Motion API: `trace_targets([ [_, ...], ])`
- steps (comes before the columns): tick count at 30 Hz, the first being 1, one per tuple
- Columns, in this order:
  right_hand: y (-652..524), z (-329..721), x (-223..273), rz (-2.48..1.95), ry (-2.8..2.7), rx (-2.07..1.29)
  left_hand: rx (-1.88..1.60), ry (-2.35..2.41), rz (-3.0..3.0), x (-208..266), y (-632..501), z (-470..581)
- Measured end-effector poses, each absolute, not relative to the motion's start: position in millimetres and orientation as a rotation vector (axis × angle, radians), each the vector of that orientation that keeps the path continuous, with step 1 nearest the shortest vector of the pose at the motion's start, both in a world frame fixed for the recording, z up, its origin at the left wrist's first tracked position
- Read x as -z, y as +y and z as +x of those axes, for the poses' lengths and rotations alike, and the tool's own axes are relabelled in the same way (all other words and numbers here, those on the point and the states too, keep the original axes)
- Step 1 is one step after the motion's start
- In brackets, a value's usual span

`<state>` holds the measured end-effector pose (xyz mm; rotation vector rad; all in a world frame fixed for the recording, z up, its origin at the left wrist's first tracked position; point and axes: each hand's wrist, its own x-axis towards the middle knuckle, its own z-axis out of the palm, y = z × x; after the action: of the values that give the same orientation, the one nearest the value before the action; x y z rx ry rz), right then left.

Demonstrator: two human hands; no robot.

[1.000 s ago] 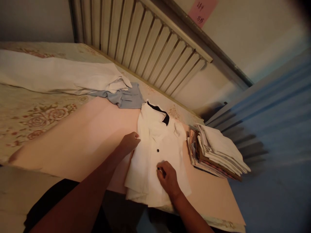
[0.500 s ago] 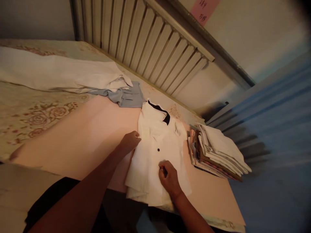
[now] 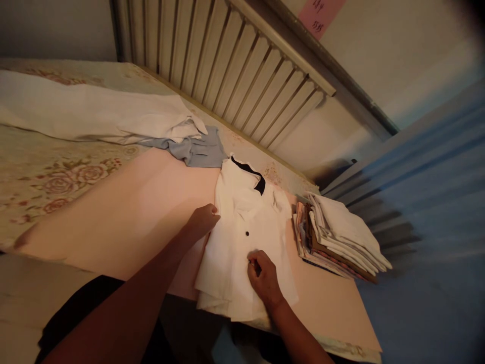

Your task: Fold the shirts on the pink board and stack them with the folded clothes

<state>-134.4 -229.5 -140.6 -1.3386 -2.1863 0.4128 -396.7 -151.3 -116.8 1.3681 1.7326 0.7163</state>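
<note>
A white short-sleeved shirt (image 3: 231, 253) lies front up before me, its collar away from me. The inside of its neck is black, and one dark button (image 3: 247, 233) shows on the front. My left hand (image 3: 205, 219) is closed, thumb and finger pinching the shirt's left side edge. Lower on the front, below the button, my right hand (image 3: 263, 275) is curled with its fingertips pinched at the front opening. Whether a second button is between those fingertips is hidden. The shirt's hem reaches the near edge of the table.
A pink sheet (image 3: 151, 202) covers part of the table over a flowered cloth (image 3: 60, 184). Folded clothes (image 3: 344, 232) are stacked at right. A blue garment (image 3: 206, 149) and long white cloth (image 3: 94, 111) lie at the back left. Behind stands a radiator (image 3: 227, 65); a blue curtain (image 3: 428, 227) hangs right.
</note>
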Motion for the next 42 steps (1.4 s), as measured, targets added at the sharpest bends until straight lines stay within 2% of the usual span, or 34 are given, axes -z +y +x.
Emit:
trace_targets([
  [42,-230.4,-135.5,139.4,-1.359,-2.179,-0.426,-0.677,1.739,1.402,114.4,-151.3,-396.6],
])
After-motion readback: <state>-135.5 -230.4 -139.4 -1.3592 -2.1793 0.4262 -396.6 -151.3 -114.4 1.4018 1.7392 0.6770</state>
